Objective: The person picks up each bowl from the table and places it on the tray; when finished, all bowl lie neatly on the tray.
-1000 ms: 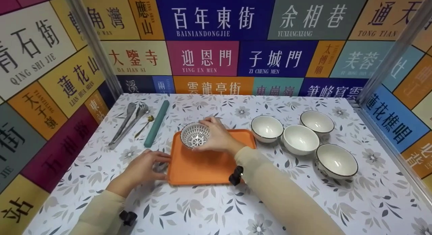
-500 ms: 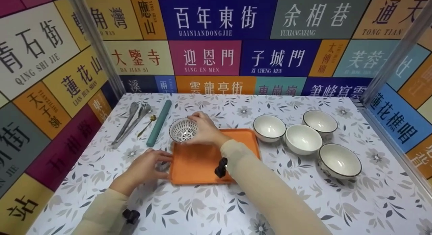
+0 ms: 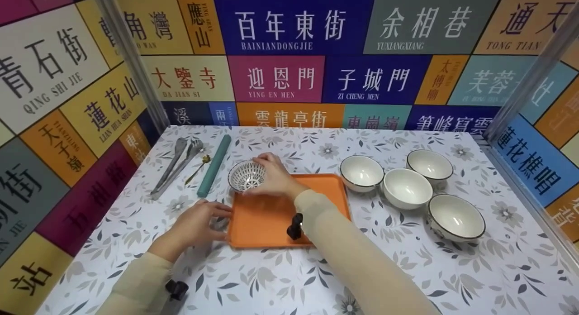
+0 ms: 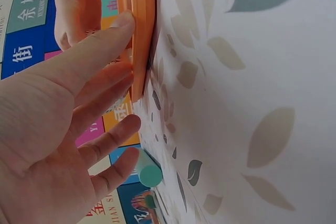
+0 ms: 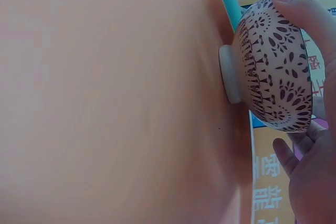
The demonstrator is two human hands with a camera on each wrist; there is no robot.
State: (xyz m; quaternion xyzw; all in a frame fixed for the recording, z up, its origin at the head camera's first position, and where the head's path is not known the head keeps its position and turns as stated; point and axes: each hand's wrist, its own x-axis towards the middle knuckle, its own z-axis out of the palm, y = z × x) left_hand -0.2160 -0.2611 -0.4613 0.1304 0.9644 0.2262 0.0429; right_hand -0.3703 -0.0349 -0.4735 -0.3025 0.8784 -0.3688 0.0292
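Signboard-printed walls [image 3: 276,79] surround a floral table [image 3: 271,279]. My right hand [image 3: 277,178] pinches a patterned bowl [image 3: 244,175] over the far-left corner of an orange tray [image 3: 262,224]; my left hand [image 3: 199,222], fingers spread, touches its edge. Seemingly placing; next calls for level set-down, gentle release.

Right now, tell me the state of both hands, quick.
Left hand: open, touching the orange tray at its left edge.
Right hand: holding the patterned bowl by its side.
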